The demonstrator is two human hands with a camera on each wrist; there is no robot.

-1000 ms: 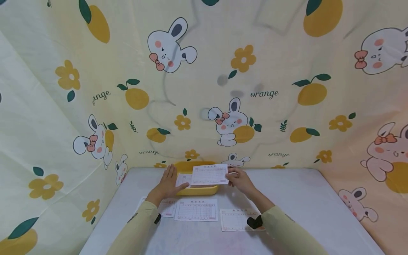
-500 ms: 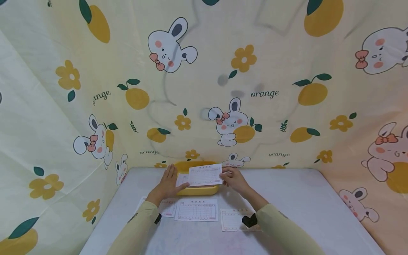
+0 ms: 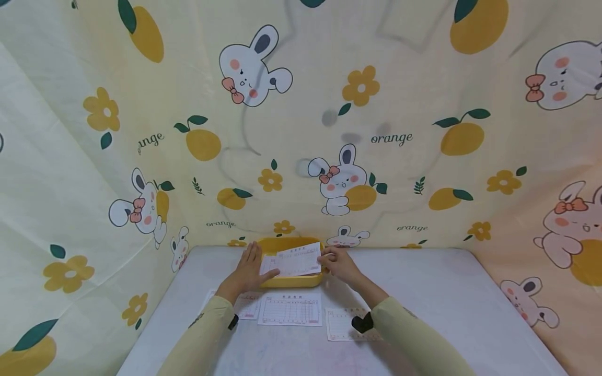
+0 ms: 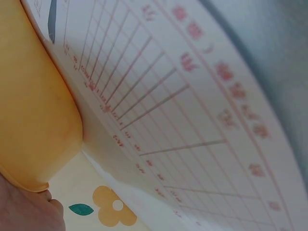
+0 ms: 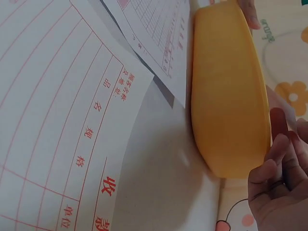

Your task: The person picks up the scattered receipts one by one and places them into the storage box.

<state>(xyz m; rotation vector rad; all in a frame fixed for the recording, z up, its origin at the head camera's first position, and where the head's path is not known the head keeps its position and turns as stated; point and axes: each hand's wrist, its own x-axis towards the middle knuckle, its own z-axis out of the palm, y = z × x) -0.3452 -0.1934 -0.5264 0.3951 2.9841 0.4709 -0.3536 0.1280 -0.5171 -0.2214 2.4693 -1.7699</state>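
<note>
Over the yellow tray [image 3: 291,282], the held slip [image 3: 301,260] extends lengthwise left from the pinching right hand [image 3: 340,265]; left hand [image 3: 248,270] straight-fingered.

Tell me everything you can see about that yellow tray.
The yellow tray looks like smooth plastic, with rounded corners, plain walls and a thin lip along the top. It stands upright on the white table, close to the patterned backdrop. A printed slip shows inside, and the right hand holds another slip at a slant over it. The left hand rests at the tray's left end; whether the right hand touches the tray is unclear.
</note>
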